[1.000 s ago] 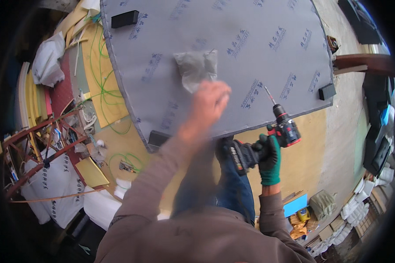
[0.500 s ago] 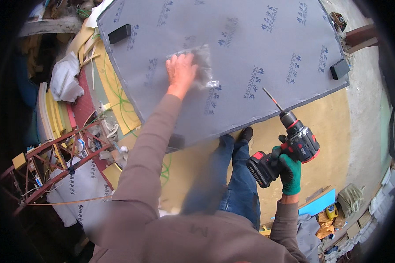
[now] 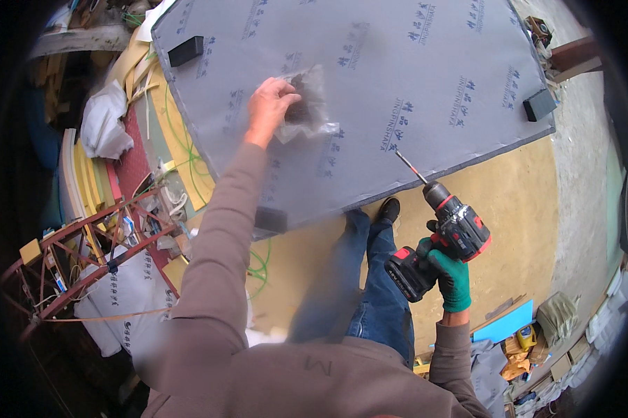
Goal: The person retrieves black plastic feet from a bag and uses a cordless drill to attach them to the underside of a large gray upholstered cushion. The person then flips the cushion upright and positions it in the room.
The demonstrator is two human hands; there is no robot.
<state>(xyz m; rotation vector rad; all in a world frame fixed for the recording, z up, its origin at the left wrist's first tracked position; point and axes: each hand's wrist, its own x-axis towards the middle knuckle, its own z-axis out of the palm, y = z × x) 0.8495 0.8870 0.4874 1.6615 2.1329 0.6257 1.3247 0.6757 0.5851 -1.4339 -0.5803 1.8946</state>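
Note:
My left hand is bare and hovers at the left edge of a clear plastic bag. Its thumb and fingers are drawn together in a pinch; whatever is between them is too small to make out. Dark small pieces show inside the bag, which lies on the grey printed fabric panel. In a green glove, my right hand grips a black and red cordless drill by its handle. The drill's long bit points up and left, over the panel's near edge.
Black block feet sit on the panel, at the far left, right and near corner. A red-brown metal frame stands at left. Green cord lies on the yellowish floor. A blue sheet is at lower right.
My left hand has drawn back leftward from over the bag, its fingers now pinched, and the dark pieces inside show. My right hand has shifted slightly left with the drill.

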